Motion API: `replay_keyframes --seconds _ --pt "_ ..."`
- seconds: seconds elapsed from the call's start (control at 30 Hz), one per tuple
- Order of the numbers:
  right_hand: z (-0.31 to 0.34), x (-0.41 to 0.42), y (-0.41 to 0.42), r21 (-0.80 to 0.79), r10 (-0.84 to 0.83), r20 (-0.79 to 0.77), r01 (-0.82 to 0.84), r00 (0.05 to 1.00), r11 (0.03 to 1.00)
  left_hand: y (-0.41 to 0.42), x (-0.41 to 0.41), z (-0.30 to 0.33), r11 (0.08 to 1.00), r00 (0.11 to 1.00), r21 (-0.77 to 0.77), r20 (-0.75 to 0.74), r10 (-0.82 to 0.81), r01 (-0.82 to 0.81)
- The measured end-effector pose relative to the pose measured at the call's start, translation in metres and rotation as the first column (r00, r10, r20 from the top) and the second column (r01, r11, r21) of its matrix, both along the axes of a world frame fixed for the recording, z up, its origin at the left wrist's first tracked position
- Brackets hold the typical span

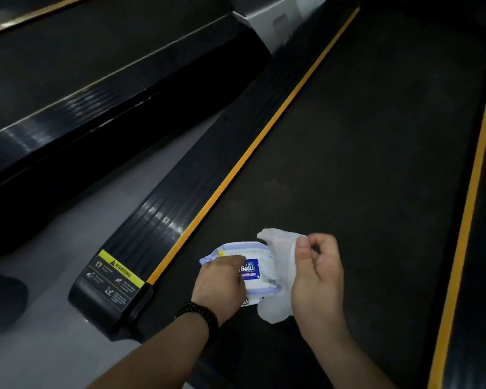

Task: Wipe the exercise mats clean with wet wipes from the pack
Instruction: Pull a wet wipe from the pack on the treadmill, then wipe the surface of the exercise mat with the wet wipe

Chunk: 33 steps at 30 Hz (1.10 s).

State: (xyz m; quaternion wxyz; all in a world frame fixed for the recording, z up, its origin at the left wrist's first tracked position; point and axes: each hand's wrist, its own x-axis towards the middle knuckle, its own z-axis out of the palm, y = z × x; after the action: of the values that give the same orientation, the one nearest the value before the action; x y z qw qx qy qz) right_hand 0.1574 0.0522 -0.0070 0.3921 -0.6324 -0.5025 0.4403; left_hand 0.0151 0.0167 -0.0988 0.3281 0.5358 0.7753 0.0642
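Your left hand rests on the pack of wet wipes, fingers curled over its left end, pinning it on the dark belt of the treadmill near its rear edge. Your right hand pinches a white wet wipe between thumb and bent fingers; the wipe hangs crumpled just right of the pack, overlapping its end. A yellow stripe edges the belt, and a warning label sits on the black side rail at left.
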Motion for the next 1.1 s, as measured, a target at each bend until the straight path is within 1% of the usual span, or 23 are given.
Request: replay_keyframes --seconds 0.03,0.07,0.1,0.13,0.17,0.2,0.23,0.3,0.33,0.37,0.43,0.53,0.57,0.7,0.8,0.83,0.97,1.03,1.1 --pt "0.008 -0.001 0.0 0.0 0.011 -0.005 -0.011 1.0 1.0 0.003 0.0 0.016 0.991 0.974 0.002 0.184 0.134 -0.137" --pt "0.019 -0.003 0.001 0.002 0.023 -0.014 -0.023 1.0 1.0 0.005 0.0 0.034 0.968 0.879 -0.032 0.412 0.24 -0.249" --pt "0.031 -0.005 0.001 0.004 0.04 -0.026 -0.04 0.999 0.999 0.006 0.0 0.054 0.947 0.724 -0.079 0.626 0.289 -0.31" --pt "0.046 -0.007 0.002 0.008 0.06 -0.044 -0.06 0.997 0.998 0.008 -0.001 0.075 0.934 0.566 -0.106 0.77 0.295 -0.341" --pt "0.062 -0.009 0.004 0.009 0.081 -0.067 -0.08 0.995 0.997 0.009 -0.002 0.096 0.922 0.433 -0.137 0.852 0.296 -0.361" --pt "0.079 -0.011 0.006 0.009 0.098 -0.091 -0.098 0.991 0.995 0.01 -0.004 0.118 0.913 0.316 -0.17 0.901 0.296 -0.372" --pt "0.099 -0.014 0.008 0.006 0.114 -0.117 -0.114 0.987 0.993 0.011 -0.007 0.141 0.903 0.235 -0.195 0.925 0.299 -0.382" --pt "0.141 -0.019 0.013 0.01 0.139 -0.165 -0.14 0.976 0.99 0.012 -0.014 0.189 0.885 0.151 -0.201 0.946 0.286 -0.419" --pt "0.163 -0.021 0.015 0.016 0.154 -0.203 -0.153 0.967 0.988 0.013 -0.016 0.213 0.874 0.136 -0.19 0.952 0.276 -0.448" --pt "0.187 -0.023 0.017 0.018 0.176 -0.258 -0.177 0.95 0.984 0.012 -0.018 0.24 0.858 0.148 -0.169 0.951 0.271 -0.485" --pt "0.237 -0.031 0.017 -0.022 0.227 -0.337 -0.249 0.914 0.968 0.009 -0.025 0.297 0.813 0.244 -0.097 0.927 0.283 -0.574" --pt "0.307 -0.045 0.012 -0.066 0.297 -0.306 -0.331 0.905 0.941 -0.003 -0.043 0.387 0.773 0.429 0.061 0.858 0.283 -0.632" --pt "0.329 -0.051 0.009 -0.066 0.322 -0.304 -0.357 0.896 0.932 -0.01 -0.05 0.419 0.761 0.475 0.103 0.832 0.288 -0.641" --pt "0.421 -0.075 -0.014 -0.047 0.452 -0.326 -0.491 0.831 0.87 -0.055 -0.079 0.539 0.716 0.62 0.258 0.725 0.301 -0.649" --pt "0.48 -0.101 -0.036 -0.002 0.57 -0.331 -0.604 0.752 0.797 -0.107 -0.099 0.602 0.683 0.741 0.386 0.574 0.349 -0.62" --pt "0.498 -0.112 -0.045 0.011 0.607 -0.33 -0.64 0.723 0.768 -0.125 -0.106 0.619 0.668 0.758 0.41 0.533 0.377 -0.621" --pt "0.565 -0.162 -0.093 0.069 0.718 -0.333 -0.744 0.611 0.665 -0.199 -0.141 0.676 0.589 0.768 0.493 0.401 0.5 -0.641" --pt "0.591 -0.192 -0.12 0.107 0.766 -0.309 -0.779 0.564 0.617 -0.234 -0.16 0.703 0.53 0.749 0.544 0.347 0.564 -0.651" --pt "0.612 -0.224 -0.148 0.139 0.819 -0.249 -0.817 0.518 0.559 -0.269 -0.178 0.727 0.459 0.705 0.575 0.326 0.63 -0.677"
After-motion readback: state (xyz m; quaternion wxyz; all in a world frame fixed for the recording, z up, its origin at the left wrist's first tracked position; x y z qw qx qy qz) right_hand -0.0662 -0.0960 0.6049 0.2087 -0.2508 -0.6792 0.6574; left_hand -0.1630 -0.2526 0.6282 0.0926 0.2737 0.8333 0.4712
